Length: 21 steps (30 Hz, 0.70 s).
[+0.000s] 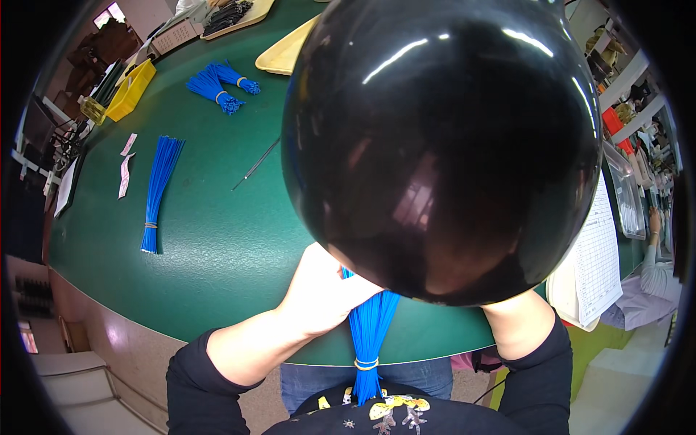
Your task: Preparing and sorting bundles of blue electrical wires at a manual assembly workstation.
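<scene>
My left hand (324, 288) is closed around a bundle of thin blue wires (373, 326) at the table's near edge. A tan rubber band ties the bundle low down, and its lower end hangs past the edge toward my lap. The bundle's upper end is hidden by a large glossy black dome (442, 159), which looks like a lamp shade. My right wrist (520, 322) shows below the dome on the right. The dome covers that hand's fingers, so what they hold or touch cannot be seen.
On the green table (217, 290), another banded blue wire bundle (158, 192) lies left, near paper strips (125, 174). Further back are curled blue bundles (221, 85) and a yellow bin (131, 90). A thin dark tool (255, 167) lies mid-table; a printed sheet (596, 254) sits right.
</scene>
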### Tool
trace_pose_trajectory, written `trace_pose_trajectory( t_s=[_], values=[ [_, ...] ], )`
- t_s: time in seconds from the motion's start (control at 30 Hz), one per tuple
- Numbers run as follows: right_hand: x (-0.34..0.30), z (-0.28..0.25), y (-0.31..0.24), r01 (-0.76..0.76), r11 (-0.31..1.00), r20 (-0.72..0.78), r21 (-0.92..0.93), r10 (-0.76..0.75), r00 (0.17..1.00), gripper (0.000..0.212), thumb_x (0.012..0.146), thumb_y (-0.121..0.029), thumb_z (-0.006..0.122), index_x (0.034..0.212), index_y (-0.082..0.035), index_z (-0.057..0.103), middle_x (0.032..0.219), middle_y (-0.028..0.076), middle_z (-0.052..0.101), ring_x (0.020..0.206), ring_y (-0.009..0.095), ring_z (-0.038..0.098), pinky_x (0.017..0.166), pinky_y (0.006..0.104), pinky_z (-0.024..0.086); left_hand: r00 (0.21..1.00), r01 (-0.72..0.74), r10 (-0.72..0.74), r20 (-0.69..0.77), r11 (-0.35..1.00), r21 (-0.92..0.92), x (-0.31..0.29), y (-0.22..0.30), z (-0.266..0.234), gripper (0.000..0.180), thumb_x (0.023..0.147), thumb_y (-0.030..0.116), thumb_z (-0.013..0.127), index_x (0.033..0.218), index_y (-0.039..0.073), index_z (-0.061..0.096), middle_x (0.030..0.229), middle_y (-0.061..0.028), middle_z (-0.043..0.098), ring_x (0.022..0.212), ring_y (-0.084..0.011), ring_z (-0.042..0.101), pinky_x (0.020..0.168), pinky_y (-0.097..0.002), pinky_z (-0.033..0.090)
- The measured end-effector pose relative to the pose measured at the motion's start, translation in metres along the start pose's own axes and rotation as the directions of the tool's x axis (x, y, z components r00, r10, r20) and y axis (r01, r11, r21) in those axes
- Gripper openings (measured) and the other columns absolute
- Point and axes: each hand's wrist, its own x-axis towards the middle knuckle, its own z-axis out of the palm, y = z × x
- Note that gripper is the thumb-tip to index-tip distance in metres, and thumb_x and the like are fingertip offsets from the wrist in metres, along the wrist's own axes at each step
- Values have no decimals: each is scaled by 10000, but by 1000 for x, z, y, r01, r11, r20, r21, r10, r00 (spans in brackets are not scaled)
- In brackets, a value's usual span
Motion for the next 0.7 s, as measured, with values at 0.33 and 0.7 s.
trace_pose_trajectory(
  t_s=[0.33,0.7],
  values=[
    [0,6,-10,-72,833,-152,548,185,971,694,673,-2,689,1264,34,327,1235,139,438,1120,218,445,943,322,359,999,-28,27,-37,999,-16,-1,-2,-1,135,686,20,644,799,-21,584,683,-43,592,617,-82,555,568,-231,463],
    [3,5,-13,-80,916,-125,394,140,982,707,664,-8,699,1264,34,326,1230,143,441,1116,220,448,940,325,362,1000,-5,4,-26,998,-68,-3,-2,-1,114,683,19,660,769,-17,592,684,-47,603,614,-80,561,565,-234,464]
  ],
)
